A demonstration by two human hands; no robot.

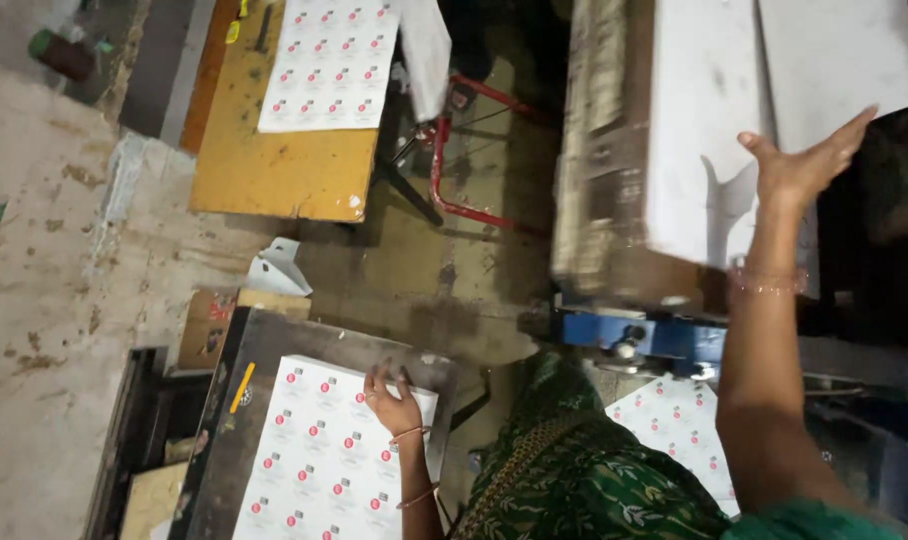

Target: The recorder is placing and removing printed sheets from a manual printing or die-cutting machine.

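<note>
At upper right, our right hand point(809, 165) presses open-palmed, fingers spread, on a white sheet point(704, 130) atop the machine point(604, 200). At lower centre our left hand point(392, 405) rests flat, gripping nothing, on the printed label stack point(319, 465) on a dark metal table point(274, 335).

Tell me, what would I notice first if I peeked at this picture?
Probably the right hand, raised at the top right and pressed flat against a big white sheet on the machine. Next, the left hand resting on a stack of sheets printed with red dots at the bottom. Another printed sheet lies on the yellow table, top left.
</note>
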